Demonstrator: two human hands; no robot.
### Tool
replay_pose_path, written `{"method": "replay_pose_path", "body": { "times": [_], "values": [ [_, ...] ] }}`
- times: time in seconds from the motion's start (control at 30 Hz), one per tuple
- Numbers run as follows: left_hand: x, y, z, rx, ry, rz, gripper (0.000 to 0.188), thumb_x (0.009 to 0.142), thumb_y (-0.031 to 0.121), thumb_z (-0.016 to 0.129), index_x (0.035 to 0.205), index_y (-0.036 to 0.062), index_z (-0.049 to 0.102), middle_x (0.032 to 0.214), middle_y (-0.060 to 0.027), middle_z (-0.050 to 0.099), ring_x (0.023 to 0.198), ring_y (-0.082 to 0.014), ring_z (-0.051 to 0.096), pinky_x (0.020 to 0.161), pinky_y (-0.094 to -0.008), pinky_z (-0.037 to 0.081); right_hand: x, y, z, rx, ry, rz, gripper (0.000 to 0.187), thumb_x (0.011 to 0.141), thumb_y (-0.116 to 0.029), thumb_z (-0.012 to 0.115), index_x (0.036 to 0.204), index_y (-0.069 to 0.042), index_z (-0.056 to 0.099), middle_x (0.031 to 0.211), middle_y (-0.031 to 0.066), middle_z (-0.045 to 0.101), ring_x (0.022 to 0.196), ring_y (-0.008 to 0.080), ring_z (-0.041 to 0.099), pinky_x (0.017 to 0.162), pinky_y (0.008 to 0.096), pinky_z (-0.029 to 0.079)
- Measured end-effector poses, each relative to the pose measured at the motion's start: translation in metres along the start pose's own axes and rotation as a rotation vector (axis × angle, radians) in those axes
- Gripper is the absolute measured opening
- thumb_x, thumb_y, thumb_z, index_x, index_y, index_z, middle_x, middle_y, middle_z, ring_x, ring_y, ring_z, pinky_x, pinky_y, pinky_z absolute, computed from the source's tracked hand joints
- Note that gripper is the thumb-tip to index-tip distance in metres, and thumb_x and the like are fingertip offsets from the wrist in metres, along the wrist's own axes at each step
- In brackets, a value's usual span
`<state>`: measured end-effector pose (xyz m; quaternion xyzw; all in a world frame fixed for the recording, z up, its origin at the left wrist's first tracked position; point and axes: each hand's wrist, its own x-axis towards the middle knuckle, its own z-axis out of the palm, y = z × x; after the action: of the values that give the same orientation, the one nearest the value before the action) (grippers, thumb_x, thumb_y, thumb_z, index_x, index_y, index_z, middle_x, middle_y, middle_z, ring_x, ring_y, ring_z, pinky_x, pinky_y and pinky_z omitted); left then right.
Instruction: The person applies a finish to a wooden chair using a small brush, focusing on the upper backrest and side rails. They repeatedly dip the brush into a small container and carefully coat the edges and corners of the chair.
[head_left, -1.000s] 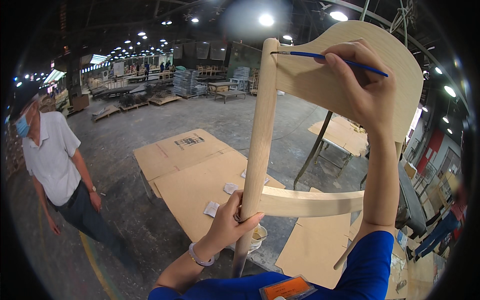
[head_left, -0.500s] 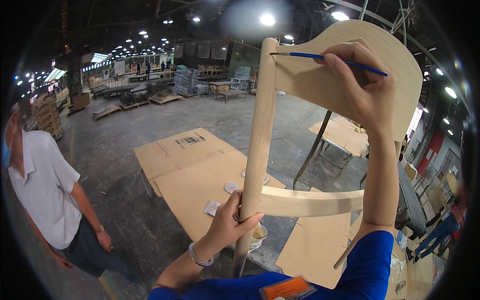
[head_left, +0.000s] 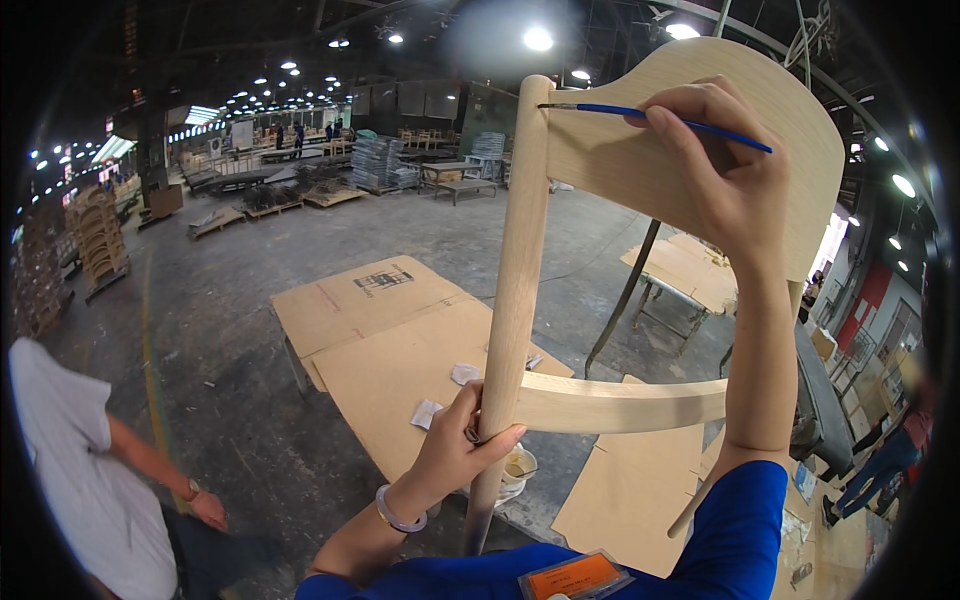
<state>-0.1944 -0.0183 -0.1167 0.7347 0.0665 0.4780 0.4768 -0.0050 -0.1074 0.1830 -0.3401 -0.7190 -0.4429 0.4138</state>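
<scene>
as left hand [head_left: 455, 455] grips chair post [head_left: 515, 300], right hand [head_left: 715, 165] brushes backrest [head_left: 690, 150]

Factory hall: grey concrete floor [head_left: 200, 300] stretching far; ceiling lamps [head_left: 538, 40] glowing in rows overhead; flat cardboard sheets [head_left: 370, 300] lying near centre; loaded pallets [head_left: 375, 165] standing far back; stacked wooden frames [head_left: 98, 235] sitting far left; red wall [head_left: 862, 300] showing right.
</scene>
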Motion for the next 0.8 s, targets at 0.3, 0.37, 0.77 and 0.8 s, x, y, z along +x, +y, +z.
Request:
{"method": "replay_pose_path", "body": {
  "times": [0.3, 0.37, 0.77, 0.8],
  "values": [
    [-0.003, -0.002, -0.006, 0.032, -0.002, -0.013, 0.049, 0.093, 0.016, 0.079, 0.129, -0.0044, 0.052, 0.099, -0.0145, 0.073, 0.083, -0.0156, 0.075, 0.071, -0.0278, 0.06, 0.002, -0.003, 0.005, -0.013, 0.002, -0.007, 0.009, 0.092, -0.009, 0.075, 0.096, -0.002, 0.079, 0.092, 0.0059, 0.074, 0.084, 0.0154, 0.071, 0.08, 0.0288, 0.054],
    [-0.004, -0.002, -0.008, 0.035, -0.001, -0.012, 0.049, 0.093, 0.016, 0.079, 0.129, -0.0044, 0.052, 0.099, -0.0145, 0.073, 0.083, -0.0156, 0.075, 0.071, -0.0279, 0.06, 0.002, -0.004, 0.007, -0.004, -0.003, -0.006, 0.01, 0.092, -0.009, 0.075, 0.097, -0.002, 0.079, 0.092, 0.006, 0.074, 0.084, 0.0155, 0.071, 0.08, 0.029, 0.055],
    [-0.008, 0.002, -0.012, -0.004, -0.01, -0.033, 0.049, 0.095, 0.017, 0.077, 0.13, -0.0049, 0.051, 0.102, -0.0146, 0.071, 0.087, -0.0156, 0.074, 0.073, -0.0274, 0.06, 0.002, -0.006, 0.009, 0.023, -0.005, -0.001, 0.01, 0.093, -0.01, 0.074, 0.097, -0.001, 0.078, 0.094, 0.0061, 0.073, 0.086, 0.0162, 0.071, 0.083, 0.0304, 0.056],
    [-0.009, 0.002, -0.012, -0.003, -0.01, -0.031, 0.049, 0.095, 0.017, 0.077, 0.13, -0.005, 0.05, 0.102, -0.0146, 0.071, 0.087, -0.0155, 0.074, 0.073, -0.0273, 0.06, 0.003, -0.006, 0.01, 0.033, -0.002, -0.001, 0.011, 0.093, -0.01, 0.074, 0.097, -0.001, 0.078, 0.094, 0.0061, 0.073, 0.086, 0.0164, 0.071, 0.083, 0.0306, 0.056]
  ]
}}
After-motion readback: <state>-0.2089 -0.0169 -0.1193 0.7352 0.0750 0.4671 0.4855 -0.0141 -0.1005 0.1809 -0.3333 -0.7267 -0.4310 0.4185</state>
